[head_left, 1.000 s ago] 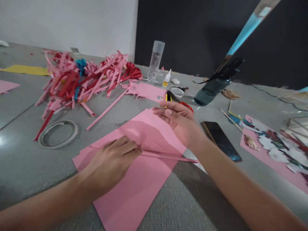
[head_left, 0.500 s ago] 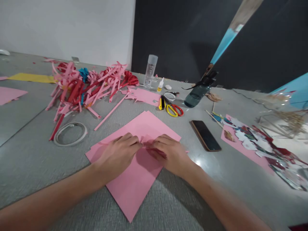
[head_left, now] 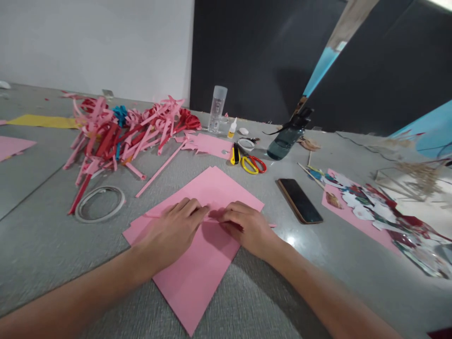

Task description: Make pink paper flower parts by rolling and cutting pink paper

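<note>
Pink paper strip [head_left: 213, 220] lies at nine o'clock from the phone [head_left: 300, 201], pinched narrowly by left hand [head_left: 178, 230] and right hand [head_left: 247, 226]. Looks like rolling; next calls for gentle, even pressing.

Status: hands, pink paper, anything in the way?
Left hand, right hand: both curled at thin pink paper roll. Roll lies across stacked pink paper sheets. No obstruction seen; black rectangular phone sits aside.

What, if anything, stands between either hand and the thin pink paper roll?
Nothing visible: the left hand and right hand both appear to touch the roll directly, over the flat, straight-edged pink paper sheets.
</note>
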`<action>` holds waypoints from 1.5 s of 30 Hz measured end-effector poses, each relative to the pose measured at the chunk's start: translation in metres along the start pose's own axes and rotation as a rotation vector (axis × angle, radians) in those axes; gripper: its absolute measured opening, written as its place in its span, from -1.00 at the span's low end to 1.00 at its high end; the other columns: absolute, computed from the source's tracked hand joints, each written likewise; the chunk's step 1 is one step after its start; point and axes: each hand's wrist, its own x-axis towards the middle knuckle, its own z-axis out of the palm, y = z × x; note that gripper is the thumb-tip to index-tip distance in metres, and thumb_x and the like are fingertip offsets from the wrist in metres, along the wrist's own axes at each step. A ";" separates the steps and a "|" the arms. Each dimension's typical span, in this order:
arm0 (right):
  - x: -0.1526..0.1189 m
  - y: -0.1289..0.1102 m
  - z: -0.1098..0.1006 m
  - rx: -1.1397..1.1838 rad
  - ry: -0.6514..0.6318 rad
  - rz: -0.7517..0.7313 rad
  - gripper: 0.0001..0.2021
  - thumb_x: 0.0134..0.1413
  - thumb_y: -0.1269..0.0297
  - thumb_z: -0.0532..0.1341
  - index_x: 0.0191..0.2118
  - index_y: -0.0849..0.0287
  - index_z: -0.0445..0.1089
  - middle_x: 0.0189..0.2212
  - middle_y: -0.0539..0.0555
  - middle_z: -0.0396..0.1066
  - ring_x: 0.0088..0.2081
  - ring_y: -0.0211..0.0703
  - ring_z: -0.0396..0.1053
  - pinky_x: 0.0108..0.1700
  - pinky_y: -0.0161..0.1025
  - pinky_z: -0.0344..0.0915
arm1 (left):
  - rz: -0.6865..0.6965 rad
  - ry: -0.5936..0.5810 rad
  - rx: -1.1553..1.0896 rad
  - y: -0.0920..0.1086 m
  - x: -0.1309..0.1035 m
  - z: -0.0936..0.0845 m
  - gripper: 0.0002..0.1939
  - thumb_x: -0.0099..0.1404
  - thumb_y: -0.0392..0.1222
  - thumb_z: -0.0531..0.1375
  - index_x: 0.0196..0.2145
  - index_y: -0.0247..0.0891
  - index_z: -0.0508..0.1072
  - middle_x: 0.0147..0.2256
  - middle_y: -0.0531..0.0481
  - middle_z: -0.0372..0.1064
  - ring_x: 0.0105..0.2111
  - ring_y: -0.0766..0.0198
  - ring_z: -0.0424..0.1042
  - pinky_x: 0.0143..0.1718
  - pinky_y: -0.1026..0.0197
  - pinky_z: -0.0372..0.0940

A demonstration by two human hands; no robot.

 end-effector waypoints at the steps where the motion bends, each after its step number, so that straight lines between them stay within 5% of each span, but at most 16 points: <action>1: 0.000 0.000 0.000 -0.005 0.000 0.002 -0.86 0.26 0.48 0.20 -0.22 0.12 0.48 -0.26 0.07 0.46 -0.16 -0.13 0.38 -0.13 -0.17 0.31 | 0.008 -0.004 -0.003 0.000 0.000 0.000 -0.59 0.44 -0.38 -0.01 0.19 -0.16 0.28 -0.08 -0.08 0.32 -0.05 0.16 0.33 -0.04 0.05 0.33; 9: 0.000 0.001 0.000 -0.006 0.011 -0.014 -0.84 0.26 0.50 0.17 -0.24 0.12 0.47 -0.30 0.06 0.44 -0.21 -0.14 0.38 -0.18 -0.20 0.29 | 0.027 -0.021 -0.033 0.002 0.001 -0.003 -0.67 0.43 -0.41 0.00 0.03 -0.18 0.40 -0.10 -0.04 0.34 -0.05 0.15 0.32 -0.03 0.04 0.33; 45: -0.002 -0.001 0.002 0.049 0.045 0.025 -0.84 0.26 0.51 0.18 -0.28 0.15 0.46 -0.31 0.05 0.42 -0.23 -0.16 0.35 -0.21 -0.22 0.27 | -0.044 0.016 -0.217 -0.003 0.000 0.001 -0.70 0.45 -0.36 0.01 -0.01 -0.11 0.42 -0.04 -0.02 0.32 -0.04 0.19 0.35 0.01 0.02 0.32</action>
